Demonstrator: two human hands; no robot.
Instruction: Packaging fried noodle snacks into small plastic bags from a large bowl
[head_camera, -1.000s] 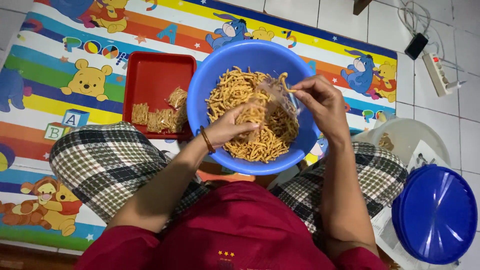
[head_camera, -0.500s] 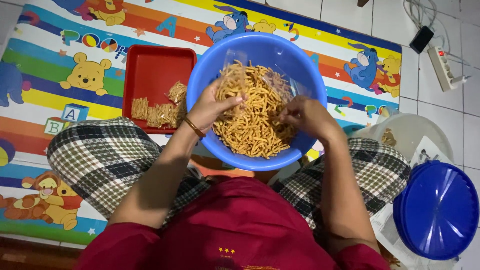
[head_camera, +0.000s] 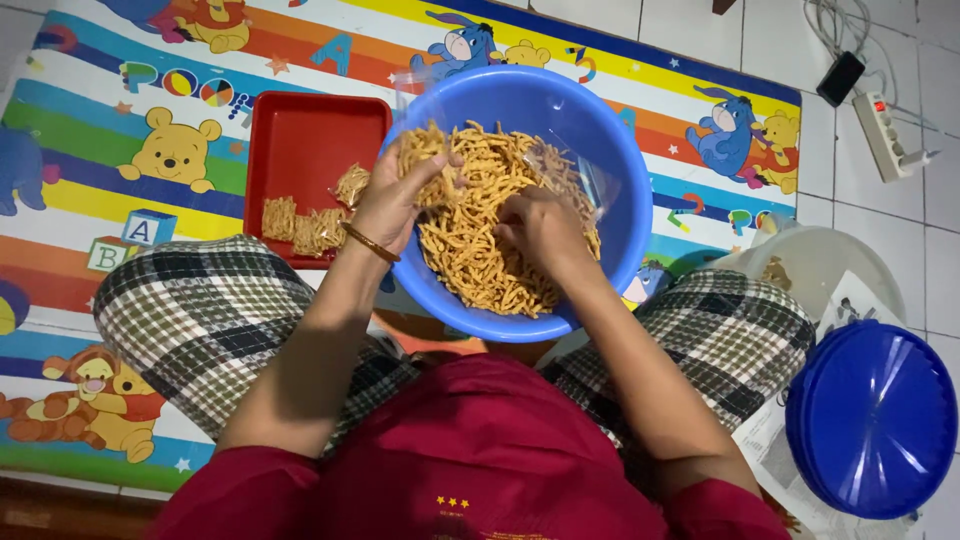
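Cartoon floor mat (head_camera: 120, 120): blue basin (head_camera: 600, 150) of snack sticks (head_camera: 480, 240); left hand (head_camera: 395, 195) clenched on sticks, right hand's (head_camera: 540, 230) grip buried (state indiscernible).

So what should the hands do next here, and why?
Probably tip the left hand's fistful of snack sticks into the clear bag at the right hand, since the handful is already lifted above the blue basin.
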